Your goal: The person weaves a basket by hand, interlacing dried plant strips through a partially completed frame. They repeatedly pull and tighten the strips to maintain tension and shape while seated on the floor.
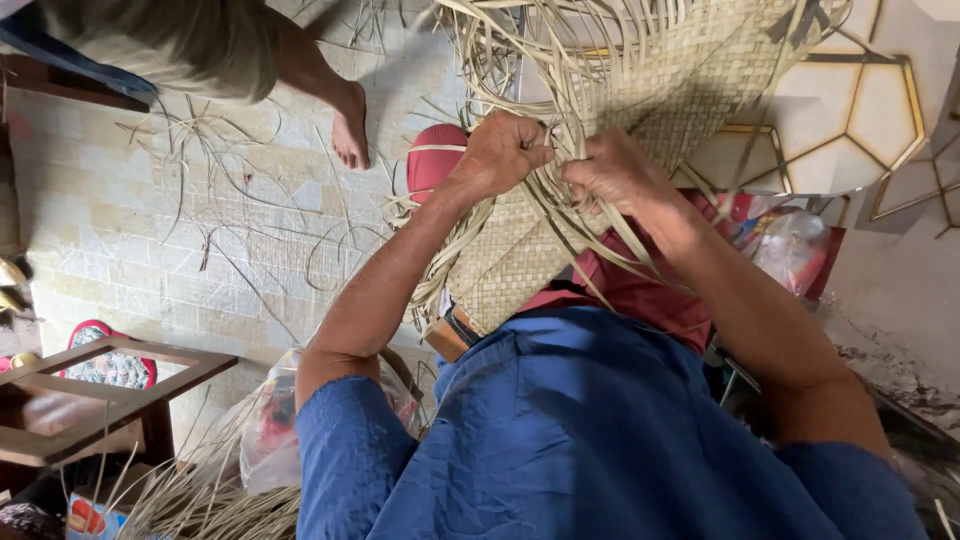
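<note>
Your left hand [497, 155] and right hand [612, 172] meet at the middle of the woven mat [545, 250], which lies over your lap and rises away from you; both are curled shut around loose strips [560, 100] where the finished weave ends and the free ends fan out. The left fist closes on a bunch of strips, thumb pressed over them; the right pinches a few between fingers and thumb, just beside the left.

The mat looks light and pliant, likely to sag where unsupported; the strips seem thin, springy and dry, so they may crease or split if bent sharply. The best hold is close to the woven edge, where the strips are anchored; farther out they will whip and slip.

On the tiled floor [120, 250] scraps of strip lie scattered; another person's bare foot [350, 130] stands well apart from your hands. A clear plastic bag [270, 430] by your left elbow holds something red, too crumpled to tell; another bag [790, 245] sits at your right, contents unclear. A wooden frame [110, 385] stands near the lower left.
</note>
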